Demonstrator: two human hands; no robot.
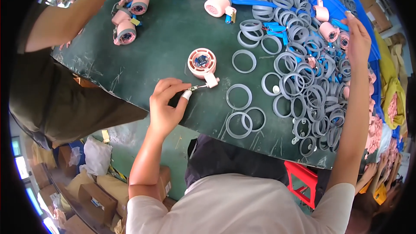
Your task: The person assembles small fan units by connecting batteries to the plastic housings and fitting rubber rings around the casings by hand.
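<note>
Rings [310, 95] heaped, right hand [359, 41] beside, batteries [339, 24] perhaps

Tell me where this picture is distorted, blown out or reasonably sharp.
Head view: black corners, and the far edge of the green tabletop bows; head view: bright panels at lower left are washed out; head view: the left hand and pink round housing look fairly crisp.

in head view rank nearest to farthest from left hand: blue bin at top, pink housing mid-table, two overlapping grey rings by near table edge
1. Pink housing, just up-right of the left hand
2. Overlapping grey rings, to its right
3. Blue bin, upper right
</note>
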